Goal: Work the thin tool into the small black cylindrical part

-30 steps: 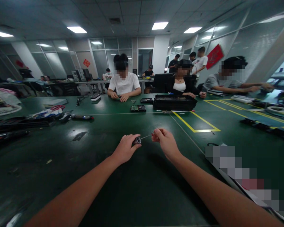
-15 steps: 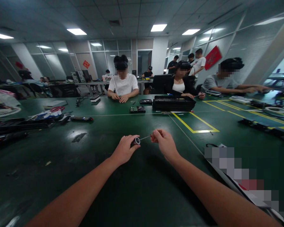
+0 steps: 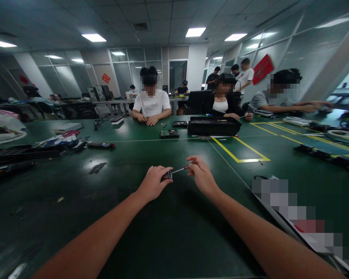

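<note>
Above the near surface (image 3: 163, 240), the left hand (image 3: 152, 182) clasps a dark cylinder (image 3: 166, 176) in curled fingers, apparently steadying its open end toward the thin-shafted tool (image 3: 179, 170) pinched lightly in the right hand (image 3: 202, 176).

The table (image 3: 163, 240) before me
The screwdriver (image 3: 179, 170) runs from my right hand (image 3: 202, 176) toward the cylinder (image 3: 166, 176) in my left hand (image 3: 152, 183); beyond, the box (image 3: 213, 127) sits right of the circuit board (image 3: 169, 134), scissors (image 3: 70, 133) farther left.
</note>
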The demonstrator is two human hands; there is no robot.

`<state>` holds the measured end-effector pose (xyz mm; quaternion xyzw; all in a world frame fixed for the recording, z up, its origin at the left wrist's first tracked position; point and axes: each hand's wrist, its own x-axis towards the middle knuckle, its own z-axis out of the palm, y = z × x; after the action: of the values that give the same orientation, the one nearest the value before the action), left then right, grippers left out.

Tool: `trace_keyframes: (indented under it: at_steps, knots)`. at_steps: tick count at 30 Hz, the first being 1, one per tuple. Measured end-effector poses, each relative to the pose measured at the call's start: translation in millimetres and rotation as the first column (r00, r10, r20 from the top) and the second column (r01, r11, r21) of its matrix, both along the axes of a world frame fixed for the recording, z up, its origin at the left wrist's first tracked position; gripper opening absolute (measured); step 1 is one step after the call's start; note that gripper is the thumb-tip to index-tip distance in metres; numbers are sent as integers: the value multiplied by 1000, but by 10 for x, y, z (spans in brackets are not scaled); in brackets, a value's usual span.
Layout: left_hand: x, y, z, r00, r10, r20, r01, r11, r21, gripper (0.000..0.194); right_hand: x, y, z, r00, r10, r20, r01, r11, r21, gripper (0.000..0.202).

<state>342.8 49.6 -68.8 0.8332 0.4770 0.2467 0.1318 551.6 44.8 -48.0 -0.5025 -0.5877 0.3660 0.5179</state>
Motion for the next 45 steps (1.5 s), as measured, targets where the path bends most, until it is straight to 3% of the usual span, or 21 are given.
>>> trace_keyframes:
  at_steps: [6, 11, 15, 18, 26, 31, 35, 39, 45]
  knots:
    - [3, -26, 19, 1000, 11, -9, -11, 1000, -22, 43, 17, 47, -51, 1000, -4, 25, 5, 999, -35, 26]
    - [30, -47, 92, 999, 41, -26, -42, 999, -28, 44, -22, 90, -89, 965, -8, -262, -12, 997, -75, 19]
    - [43, -24, 129, 997, -18, -80, 22, 999, 48, 49, 17, 173, -177, 870, -66, -488, -62, 968, -242, 24]
    - [28, 16, 114, 991, 4, -136, 0, 1000, 26, 50, 76, 232, -229, 875, -165, -456, 37, 960, -277, 24]
    - [-13, 56, 49, 996, 10, -93, -14, 999, -43, 44, 42, 184, -164, 904, -223, -364, 164, 969, -187, 23]
    - [-72, 32, 171, 997, 71, 32, -67, 991, -114, 35, 46, 134, -93, 918, -221, -329, 198, 975, -102, 23]
    - [-164, 27, 295, 993, 100, 68, -87, 982, -167, 40, 53, 109, -42, 919, -228, -321, 213, 974, -83, 23]
    - [-183, 33, 338, 997, 80, -3, -79, 974, -213, 41, 50, 108, -38, 923, -216, -318, 203, 976, -74, 22]
    - [-18, 80, 240, 980, 3, -199, -49, 972, -228, 31, 55, 122, -73, 932, -209, -295, 201, 978, -56, 26]
